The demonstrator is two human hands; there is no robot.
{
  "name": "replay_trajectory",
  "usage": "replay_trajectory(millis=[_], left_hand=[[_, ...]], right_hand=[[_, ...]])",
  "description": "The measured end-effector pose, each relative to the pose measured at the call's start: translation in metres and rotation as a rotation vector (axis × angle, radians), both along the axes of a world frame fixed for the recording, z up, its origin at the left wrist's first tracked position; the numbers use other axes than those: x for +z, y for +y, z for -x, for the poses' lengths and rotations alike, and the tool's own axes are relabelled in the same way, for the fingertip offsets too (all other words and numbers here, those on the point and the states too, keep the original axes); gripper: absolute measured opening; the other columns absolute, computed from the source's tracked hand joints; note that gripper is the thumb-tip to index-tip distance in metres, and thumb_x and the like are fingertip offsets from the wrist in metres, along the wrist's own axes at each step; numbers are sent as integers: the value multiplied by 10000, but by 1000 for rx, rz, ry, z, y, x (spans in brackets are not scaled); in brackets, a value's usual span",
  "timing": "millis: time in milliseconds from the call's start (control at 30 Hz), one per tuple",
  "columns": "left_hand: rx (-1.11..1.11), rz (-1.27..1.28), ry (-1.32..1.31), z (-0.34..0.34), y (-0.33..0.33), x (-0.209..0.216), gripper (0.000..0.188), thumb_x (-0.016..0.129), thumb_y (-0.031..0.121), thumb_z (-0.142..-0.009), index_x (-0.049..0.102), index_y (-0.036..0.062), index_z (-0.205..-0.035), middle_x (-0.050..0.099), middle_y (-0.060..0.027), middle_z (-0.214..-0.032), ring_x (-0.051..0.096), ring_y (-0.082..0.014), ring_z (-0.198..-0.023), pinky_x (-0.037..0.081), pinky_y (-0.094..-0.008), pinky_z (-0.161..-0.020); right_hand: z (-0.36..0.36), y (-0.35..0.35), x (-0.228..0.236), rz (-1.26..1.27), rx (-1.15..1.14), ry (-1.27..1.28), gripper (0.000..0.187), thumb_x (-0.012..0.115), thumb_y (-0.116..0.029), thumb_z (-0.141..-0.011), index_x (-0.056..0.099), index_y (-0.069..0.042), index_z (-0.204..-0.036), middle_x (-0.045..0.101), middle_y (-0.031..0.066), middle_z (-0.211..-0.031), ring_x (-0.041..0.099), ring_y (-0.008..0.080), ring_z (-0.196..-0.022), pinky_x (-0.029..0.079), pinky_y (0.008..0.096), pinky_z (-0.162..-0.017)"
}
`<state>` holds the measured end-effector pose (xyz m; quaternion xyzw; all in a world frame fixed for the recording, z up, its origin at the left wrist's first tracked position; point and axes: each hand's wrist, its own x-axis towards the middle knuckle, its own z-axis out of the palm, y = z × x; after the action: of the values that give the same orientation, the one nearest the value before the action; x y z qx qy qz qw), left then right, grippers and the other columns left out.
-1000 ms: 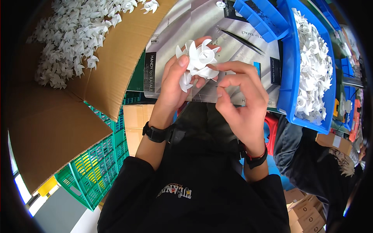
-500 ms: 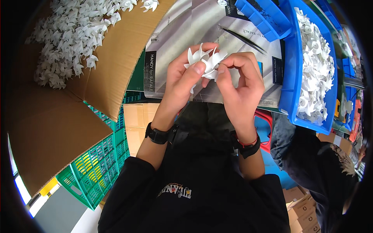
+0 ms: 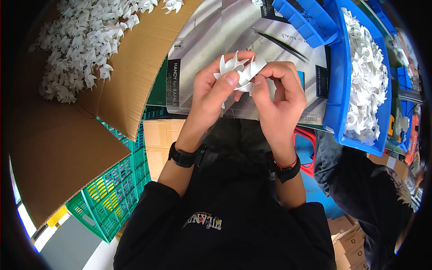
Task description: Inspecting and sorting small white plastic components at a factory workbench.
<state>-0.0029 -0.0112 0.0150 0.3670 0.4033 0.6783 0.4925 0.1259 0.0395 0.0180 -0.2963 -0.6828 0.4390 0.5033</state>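
Note:
Above the table, my left hand (image 3: 210,87) holds a white plastic fan wheel (image 3: 243,72) with curved blades, its thumb pressed on the near side and its fingers behind. The wheel is tilted, and part of it is hidden by my fingers. My right hand (image 3: 281,92) is closed in a pinch, thumb and index fingertips at the wheel's right edge. Whether a small part also sits between those fingertips, I cannot tell. Beyond my hands, black tweezers (image 3: 284,46) lie on the printed sheet (image 3: 202,49) that covers the table.
A large cardboard box (image 3: 130,67) with many white fan wheels stands at left, above green crates (image 3: 108,198). On the right, a blue bin (image 3: 337,90) holds more wheels; a small blue tray (image 3: 310,27) contains tiny dark bits. Another person (image 3: 360,193) is at lower right.
The fan wheel has turned slightly between my fingers, so a broad blade now shows at its upper right. Both hands have stayed nearly in place.

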Motion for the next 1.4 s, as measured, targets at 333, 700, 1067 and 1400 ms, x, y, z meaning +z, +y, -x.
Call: replay_trajectory(millis=[333, 700, 1067, 1400], left_hand=[[27, 2, 55, -1, 0, -6, 446, 565, 288, -921, 571, -18, -1245, 638, -80, -1062, 532, -61, -736, 424, -198, -589], [143, -47, 311, -7, -1, -7, 447, 539, 282, -941, 561, -50, -1240, 656, -130, -1155, 520, -51, -711, 433, -198, -600], [179, -79, 430, -12, 2, -7, 329, 643, 101, -868, 600, -27, -1167, 665, -99, -1120, 597, -119, -960, 482, -275, -831], [112, 53, 300, -9, -2, -3, 345, 566, 193, -939, 584, -23, -1207, 663, -104, -1135, 604, -107, -896, 465, -235, -712]], right_hand=[[2, -5, 1, 19, -51, -6, 142, 620, 97, -795, 597, 38, -922, 565, 60, -944, 565, 143, -883, 455, 266, -829], [0, -5, 9, -229, -200, -116, 154, 706, 58, -722, 661, 8, -860, 622, 95, -844, 616, 213, -714, 490, 298, -635], [-15, 1, 18, -130, -125, -309, 114, 689, 67, -757, 672, 24, -861, 646, 75, -863, 614, 168, -759, 473, 266, -676], [-18, 7, 13, -28, -114, -180, 64, 680, 32, -810, 679, 12, -871, 658, 57, -885, 610, 150, -774, 474, 260, -700]])
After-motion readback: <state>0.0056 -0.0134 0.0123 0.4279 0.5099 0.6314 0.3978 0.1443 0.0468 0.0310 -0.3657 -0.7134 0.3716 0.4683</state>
